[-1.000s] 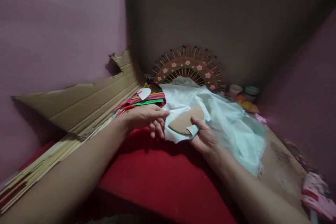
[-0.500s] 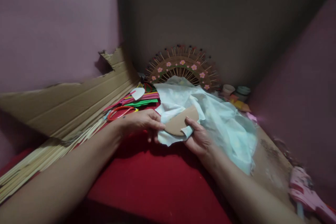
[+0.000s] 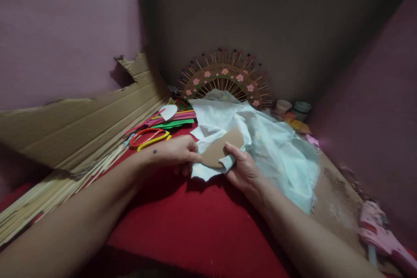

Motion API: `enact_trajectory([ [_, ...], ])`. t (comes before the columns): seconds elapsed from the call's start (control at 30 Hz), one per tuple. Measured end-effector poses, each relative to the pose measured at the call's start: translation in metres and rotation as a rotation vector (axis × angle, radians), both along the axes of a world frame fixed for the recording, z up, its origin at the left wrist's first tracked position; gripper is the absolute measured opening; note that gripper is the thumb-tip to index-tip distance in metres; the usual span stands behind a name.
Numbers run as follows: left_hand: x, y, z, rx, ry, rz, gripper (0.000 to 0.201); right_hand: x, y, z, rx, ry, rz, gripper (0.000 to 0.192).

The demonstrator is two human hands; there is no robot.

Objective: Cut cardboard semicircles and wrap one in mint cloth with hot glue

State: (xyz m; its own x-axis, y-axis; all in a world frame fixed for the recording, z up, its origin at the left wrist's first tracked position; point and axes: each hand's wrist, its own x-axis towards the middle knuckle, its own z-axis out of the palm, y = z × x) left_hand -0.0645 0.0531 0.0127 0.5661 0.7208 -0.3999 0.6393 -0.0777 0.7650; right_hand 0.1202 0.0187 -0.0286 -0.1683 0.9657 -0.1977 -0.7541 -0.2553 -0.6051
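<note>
A curved piece of brown cardboard (image 3: 216,150) lies on pale blue-green fabric (image 3: 276,147). My right hand (image 3: 243,167) is closed on the cardboard's right part, with the thumb on top and a fabric edge folded over the lower rim. At the left end, my left hand (image 3: 187,154) pinches the fabric beside the cardboard's tip; its lower fingers are partly hidden in shadow. The rest of the fabric spreads away behind and to the right.
Left lie scissors (image 3: 150,138) with red and yellow handles, coloured strips (image 3: 172,122), a white cutout (image 3: 168,112), thin sticks (image 3: 65,195) and a large cardboard sheet (image 3: 81,130). A flowered half-round fan piece (image 3: 224,71) stands behind. A pink glue gun (image 3: 378,230) lies right.
The view has shifted slightly, so more of the scissors shows. Both hands keep their hold on the cardboard and fabric, with little other visible movement.
</note>
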Motion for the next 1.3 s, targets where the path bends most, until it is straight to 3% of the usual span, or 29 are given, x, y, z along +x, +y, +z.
enact_trajectory([
  [0.53,0.001,-0.005,0.008,-0.018,-0.044,-0.019,0.020,0.002,0.000,0.004,-0.183,0.068,0.075,0.020],
  [0.97,0.006,-0.010,0.014,0.028,0.015,0.008,0.020,0.003,0.000,-0.002,-0.103,0.094,0.085,0.025],
  [1.3,0.006,-0.008,0.010,-0.053,-0.008,0.052,0.018,0.003,-0.001,0.001,-0.127,0.079,0.109,0.021],
])
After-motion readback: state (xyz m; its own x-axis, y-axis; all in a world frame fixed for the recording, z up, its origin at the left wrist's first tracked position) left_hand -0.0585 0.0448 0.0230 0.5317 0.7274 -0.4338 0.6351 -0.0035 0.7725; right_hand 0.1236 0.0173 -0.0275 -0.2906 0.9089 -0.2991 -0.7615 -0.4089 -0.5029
